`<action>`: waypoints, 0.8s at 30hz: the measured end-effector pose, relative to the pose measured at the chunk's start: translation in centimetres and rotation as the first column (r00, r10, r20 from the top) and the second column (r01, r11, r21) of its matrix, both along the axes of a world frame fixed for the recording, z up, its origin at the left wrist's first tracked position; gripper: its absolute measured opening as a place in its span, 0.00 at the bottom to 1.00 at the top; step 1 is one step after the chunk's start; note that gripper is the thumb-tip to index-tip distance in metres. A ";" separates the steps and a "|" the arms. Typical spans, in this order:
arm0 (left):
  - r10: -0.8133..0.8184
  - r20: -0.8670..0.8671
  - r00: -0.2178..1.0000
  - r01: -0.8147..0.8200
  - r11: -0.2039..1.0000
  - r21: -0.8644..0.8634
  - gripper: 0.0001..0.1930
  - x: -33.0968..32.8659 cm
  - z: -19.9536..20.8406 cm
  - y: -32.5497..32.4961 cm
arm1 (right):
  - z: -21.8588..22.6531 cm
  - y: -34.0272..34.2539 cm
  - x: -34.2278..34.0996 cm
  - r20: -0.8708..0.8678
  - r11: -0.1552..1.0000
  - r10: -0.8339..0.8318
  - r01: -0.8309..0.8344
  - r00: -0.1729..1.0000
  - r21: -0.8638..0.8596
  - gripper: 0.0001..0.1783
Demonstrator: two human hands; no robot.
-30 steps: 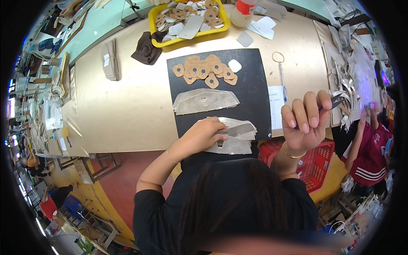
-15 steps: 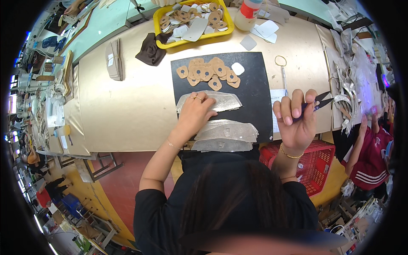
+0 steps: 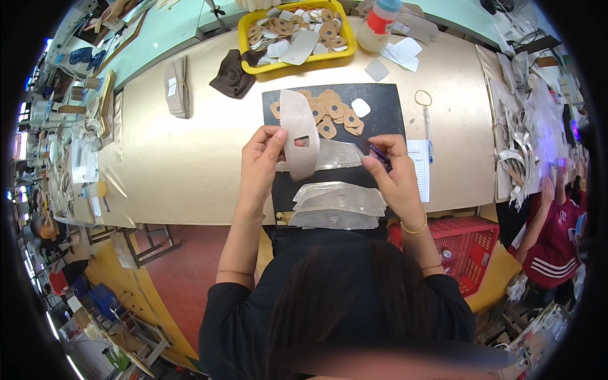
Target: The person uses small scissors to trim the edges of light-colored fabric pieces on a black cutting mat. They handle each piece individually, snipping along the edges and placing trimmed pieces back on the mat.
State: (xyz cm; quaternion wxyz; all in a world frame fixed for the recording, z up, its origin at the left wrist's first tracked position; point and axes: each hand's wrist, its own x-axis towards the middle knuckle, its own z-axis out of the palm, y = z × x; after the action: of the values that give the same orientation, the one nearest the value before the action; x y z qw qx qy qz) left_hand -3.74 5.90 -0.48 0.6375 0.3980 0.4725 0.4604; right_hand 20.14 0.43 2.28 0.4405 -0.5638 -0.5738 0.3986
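Note:
My left hand (image 3: 265,155) pinches a pale beige curved panel (image 3: 295,104) with a small rectangular cutout, held upright above the black mat (image 3: 383,101). A fingertip shows through the cutout. My right hand (image 3: 398,170) is closed around dark-handled thread snips (image 3: 380,156), their blades mostly hidden, beside a stack of silvery panels (image 3: 341,154) on the mat. Closer to me lie more overlapping silvery panels (image 3: 340,201). Behind the held panel is a heap of tan pieces with dark round centres (image 3: 332,109), and a white rounded piece (image 3: 361,107) sits to its right.
At the back stand a yellow basket (image 3: 349,52) of small cut pieces and a glue bottle (image 3: 379,28). Dark brown cloth (image 3: 232,77) and a banded bundle (image 3: 178,88) lie left. A pen (image 3: 428,130) and paper (image 3: 419,168) lie right; a red crate (image 3: 472,253) stands below.
My left hand has lifted a panel off the middle stack and turned it upright. My right hand has moved left and down with the snips, toward the stack.

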 end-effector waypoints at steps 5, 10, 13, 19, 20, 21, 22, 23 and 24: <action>-0.045 0.074 0.996 0.048 0.998 -0.031 0.09 1.6 2.2 -1.3 | 1.1 0.4 -0.8 0.149 0.983 0.055 -0.080 0.987 0.163 0.17; -0.033 0.093 0.995 0.033 0.999 0.008 0.10 3.1 2.7 -2.0 | 1.4 0.6 -1.1 0.198 0.972 0.058 -0.101 0.978 0.210 0.16; -0.022 0.082 0.996 0.017 0.997 0.070 0.10 3.5 2.9 -2.1 | 1.4 0.3 -1.0 0.201 0.978 0.070 -0.107 0.977 0.178 0.16; 0.035 0.033 0.999 -0.039 0.990 0.133 0.10 4.1 3.3 -2.4 | 1.2 0.0 -1.1 0.178 0.979 0.064 -0.097 0.982 0.179 0.15; 0.033 0.032 0.999 -0.037 0.990 0.137 0.10 4.1 3.3 -2.4 | 1.2 0.0 -1.1 0.178 0.978 0.064 -0.098 0.982 0.186 0.15; 0.036 0.028 0.999 -0.039 0.990 0.138 0.10 4.1 3.3 -2.4 | 1.1 0.0 -1.0 0.178 0.976 0.063 -0.098 0.982 0.195 0.15; 0.020 0.057 0.998 -0.027 0.992 0.122 0.10 4.1 3.2 -2.3 | 1.0 0.0 -1.0 0.166 0.974 0.064 -0.097 0.984 0.203 0.14; 0.008 0.084 0.996 -0.017 0.995 0.103 0.10 4.0 3.2 -2.3 | 1.0 0.0 -1.0 0.154 0.973 0.063 -0.095 0.986 0.212 0.14; 0.004 0.107 0.994 -0.012 0.997 0.073 0.10 4.0 3.1 -2.2 | 1.0 0.0 -1.0 0.139 0.971 0.066 -0.096 0.988 0.218 0.14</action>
State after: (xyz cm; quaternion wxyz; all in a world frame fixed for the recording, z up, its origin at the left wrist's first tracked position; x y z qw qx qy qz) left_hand 0.29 3.66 2.67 0.6450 0.3942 0.4220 0.5005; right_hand 19.15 0.43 3.23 0.4460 -0.5116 -0.6651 0.3114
